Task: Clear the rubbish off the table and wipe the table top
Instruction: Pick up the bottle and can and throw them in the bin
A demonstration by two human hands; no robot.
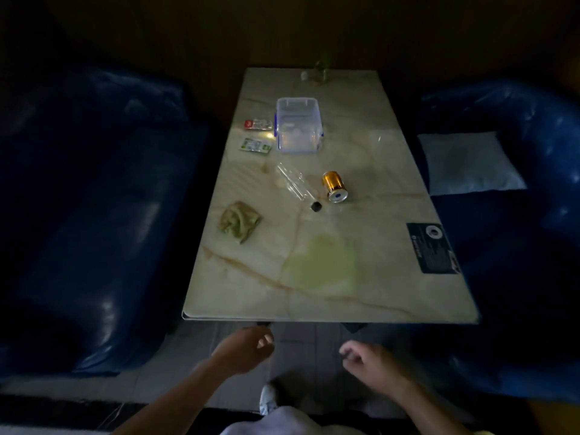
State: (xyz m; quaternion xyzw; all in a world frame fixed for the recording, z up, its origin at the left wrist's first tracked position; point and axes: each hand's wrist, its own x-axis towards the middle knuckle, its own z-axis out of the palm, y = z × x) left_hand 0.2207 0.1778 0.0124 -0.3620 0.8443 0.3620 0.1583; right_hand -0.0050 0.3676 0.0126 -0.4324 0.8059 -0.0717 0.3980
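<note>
Dim booth, marble table [376,277], yellow spill [320,262]

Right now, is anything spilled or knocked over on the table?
Yes. A yellowish puddle is spread on the table near its front edge. A gold can lies on its side, and a clear bottle lies flat beside it.

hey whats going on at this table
A person stands at the near end of a marble-look table, both hands empty: left hand, right hand. Nothing is cleared yet. A gold drink can lies on its side, near a clear plastic tub, a crumpled olive cloth and a yellowish spill.
</note>
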